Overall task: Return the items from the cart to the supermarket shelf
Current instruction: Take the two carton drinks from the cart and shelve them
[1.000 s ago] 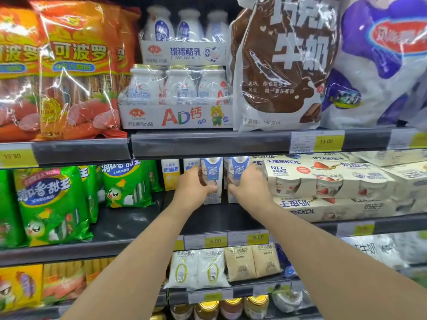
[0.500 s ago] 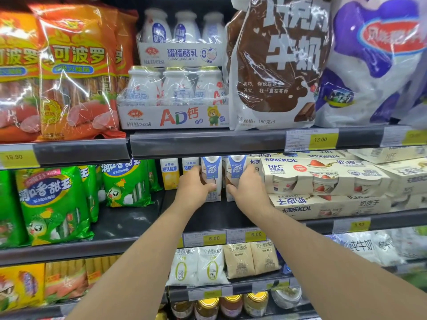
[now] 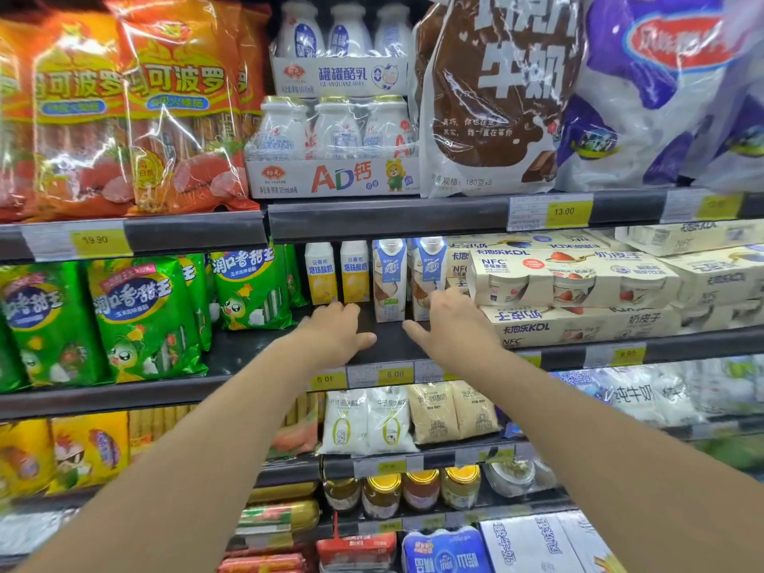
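Both cartons (image 3: 389, 279) upright on shelf (image 3: 231, 349) | left hand (image 3: 337, 330), right hand (image 3: 448, 324) fingers loose, empty | check labels face front

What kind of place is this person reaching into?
Most likely a supermarket's chilled food aisle. Tiered shelves carry yellow price tags on their edges, packaged sausages hang in rows, and milk cartons stand facing outward beside boxed yogurt packs.

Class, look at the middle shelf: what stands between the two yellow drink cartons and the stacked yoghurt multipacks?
In the head view, two blue-and-white cartons stand upright side by side between the yellow cartons and the yoghurt multipacks.
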`<action>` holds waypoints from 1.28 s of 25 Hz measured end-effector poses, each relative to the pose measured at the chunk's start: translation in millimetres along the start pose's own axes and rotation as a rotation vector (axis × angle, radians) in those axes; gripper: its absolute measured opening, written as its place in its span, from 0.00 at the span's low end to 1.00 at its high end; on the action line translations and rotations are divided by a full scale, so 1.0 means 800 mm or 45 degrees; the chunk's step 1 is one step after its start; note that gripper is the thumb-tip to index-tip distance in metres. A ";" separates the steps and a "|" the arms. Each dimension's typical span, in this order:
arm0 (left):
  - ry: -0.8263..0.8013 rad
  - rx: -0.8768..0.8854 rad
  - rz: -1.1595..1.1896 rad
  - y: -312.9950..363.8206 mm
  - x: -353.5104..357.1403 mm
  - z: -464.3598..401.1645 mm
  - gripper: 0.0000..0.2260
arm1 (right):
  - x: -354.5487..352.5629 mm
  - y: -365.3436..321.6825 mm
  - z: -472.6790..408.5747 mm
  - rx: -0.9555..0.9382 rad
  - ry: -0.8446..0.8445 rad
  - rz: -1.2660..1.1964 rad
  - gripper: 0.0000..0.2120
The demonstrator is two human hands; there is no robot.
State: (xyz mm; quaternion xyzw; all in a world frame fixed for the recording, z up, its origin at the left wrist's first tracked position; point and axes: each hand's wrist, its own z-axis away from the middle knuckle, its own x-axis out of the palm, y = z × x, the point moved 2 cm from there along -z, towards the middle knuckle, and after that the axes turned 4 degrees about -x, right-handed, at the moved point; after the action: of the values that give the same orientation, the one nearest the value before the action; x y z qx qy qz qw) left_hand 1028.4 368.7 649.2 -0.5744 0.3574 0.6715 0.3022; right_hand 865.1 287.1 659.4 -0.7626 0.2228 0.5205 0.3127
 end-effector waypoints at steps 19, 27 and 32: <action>-0.087 0.645 -0.463 0.494 0.100 0.169 0.36 | -0.166 0.455 0.364 0.526 -0.251 0.302 0.36; -0.144 1.132 -0.528 0.789 0.206 0.208 0.37 | -0.208 0.667 0.538 1.022 -0.245 0.344 0.37; -0.263 1.428 -0.531 0.950 0.276 0.212 0.37 | -0.213 0.776 0.606 1.348 -0.247 0.343 0.37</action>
State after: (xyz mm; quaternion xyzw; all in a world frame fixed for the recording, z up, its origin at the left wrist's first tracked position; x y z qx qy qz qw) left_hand 278.9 80.5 546.6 -0.3174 0.5055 0.3596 0.7172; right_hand 73.5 195.7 538.9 -0.4145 0.5199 0.4407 0.6030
